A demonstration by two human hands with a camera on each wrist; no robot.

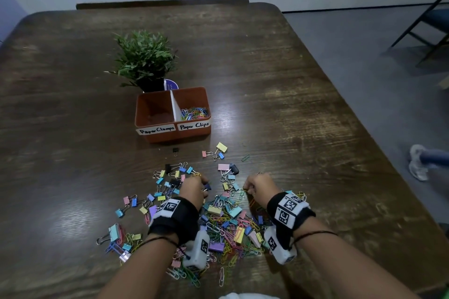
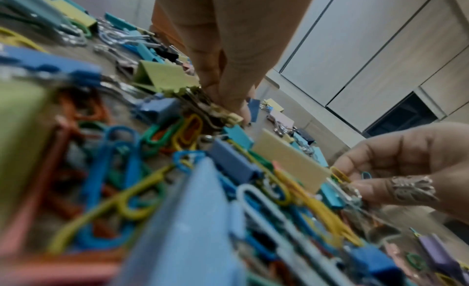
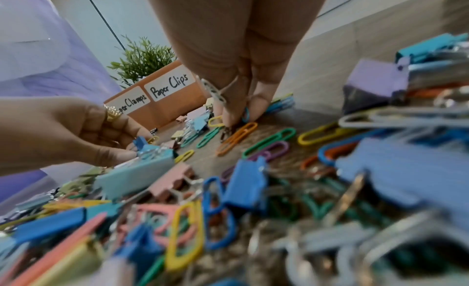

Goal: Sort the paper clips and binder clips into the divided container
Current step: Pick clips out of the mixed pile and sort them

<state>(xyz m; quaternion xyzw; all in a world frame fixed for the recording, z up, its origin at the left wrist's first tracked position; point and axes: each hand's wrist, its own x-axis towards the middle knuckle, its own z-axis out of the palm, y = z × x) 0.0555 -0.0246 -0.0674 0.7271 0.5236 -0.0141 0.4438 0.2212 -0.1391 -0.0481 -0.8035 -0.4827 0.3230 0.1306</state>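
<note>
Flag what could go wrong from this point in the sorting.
1. Both hands, the left hand and the right hand, pick from one tangled pile; a linked clip could come along and land in the wrong half.
2. The box stands well beyond the pile, so clips might drop on the way.
3. Its "Paper Clamps" half looks empty; binder clips may be getting overlooked.

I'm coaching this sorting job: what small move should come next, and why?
Probably lift the right hand and carry its clips to the Paper Clips compartment. Its fingers already pinch paper clips at the pile's far edge, and that compartment already holds paper clips, while the other looks empty.
</note>
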